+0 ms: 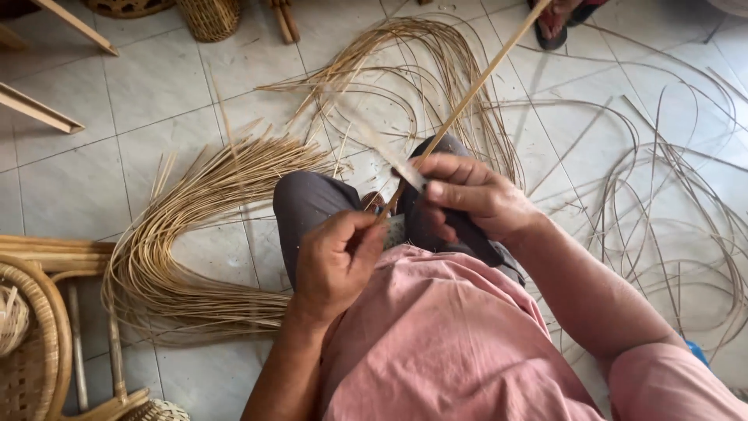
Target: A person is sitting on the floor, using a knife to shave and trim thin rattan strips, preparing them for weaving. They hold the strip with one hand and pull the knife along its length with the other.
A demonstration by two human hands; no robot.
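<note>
Head view looks down over a pink shirt and grey trousers at two hands working a long rattan cane (475, 87). Its near end sits over the knees and the rest slants up toward the top edge of the floor, past a sandalled foot (555, 22) belonging to someone else. The left hand (336, 261) is clenched around the near end of the cane. The right hand (467, 195) pinches a knife blade (411, 176) against the cane, fingers closed on the tool (its handle is hidden in the palm). This looks like the splitting or shaving step. The next move probably calls for a steady left grip while the blade travels along the grain. A curved bundle of thin strips (179, 234) lies on the tiled floor (156, 86) toward its left edge, with loose peel (670, 210) scattered toward the right edge.
</note>
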